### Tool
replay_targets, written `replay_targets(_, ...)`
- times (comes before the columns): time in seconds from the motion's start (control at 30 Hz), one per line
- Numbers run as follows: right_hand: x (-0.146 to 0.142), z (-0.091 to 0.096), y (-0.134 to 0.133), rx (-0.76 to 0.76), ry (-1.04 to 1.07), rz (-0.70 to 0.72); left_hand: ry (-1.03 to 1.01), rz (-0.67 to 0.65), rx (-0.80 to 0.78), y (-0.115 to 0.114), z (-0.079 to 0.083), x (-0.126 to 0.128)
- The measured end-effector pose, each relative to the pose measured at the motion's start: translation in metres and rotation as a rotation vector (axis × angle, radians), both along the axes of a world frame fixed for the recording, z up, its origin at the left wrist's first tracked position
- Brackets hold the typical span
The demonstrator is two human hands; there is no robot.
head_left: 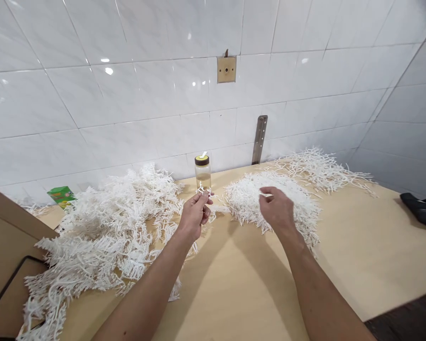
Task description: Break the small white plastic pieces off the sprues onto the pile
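Observation:
My left hand point(195, 213) is closed in a pinch on a small white plastic piece point(203, 191) with several thin prongs, held just above the wooden table point(358, 265). My right hand point(277, 208) hovers over the middle heap of small white pieces point(266, 201), thumb and forefinger pinched on a tiny white bit. A large tangled pile of white plastic strips point(106, 227) lies to the left of my left hand. A small clear jar point(202, 173) with a dark lid and a white stick on top stands behind my hands.
A third spread of white pieces point(319, 170) lies at the back right by the tiled wall. A brown cardboard box point(10, 265) stands at the left edge, a green packet point(62, 195) behind the pile, a dark object point(422, 208) at the far right.

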State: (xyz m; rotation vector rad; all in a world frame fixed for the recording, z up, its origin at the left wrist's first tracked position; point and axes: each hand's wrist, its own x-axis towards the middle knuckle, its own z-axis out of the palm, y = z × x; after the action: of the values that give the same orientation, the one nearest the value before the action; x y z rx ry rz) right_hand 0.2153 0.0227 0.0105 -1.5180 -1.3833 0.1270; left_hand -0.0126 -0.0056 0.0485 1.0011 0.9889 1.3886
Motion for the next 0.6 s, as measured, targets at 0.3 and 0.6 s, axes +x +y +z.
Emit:
replay_targets(0.3, -0.082, -0.005, -0.028, 0.036, -0.161, 0.768, -0.149, -0.133, -0.081, -0.008, 0.014, 0.004)
replay_targets(0.6, -0.069, -0.004, -0.023, -0.2, 0.34, 0.724, -0.054, -0.065, -0.062, -0.008, 0.022, 0.0)
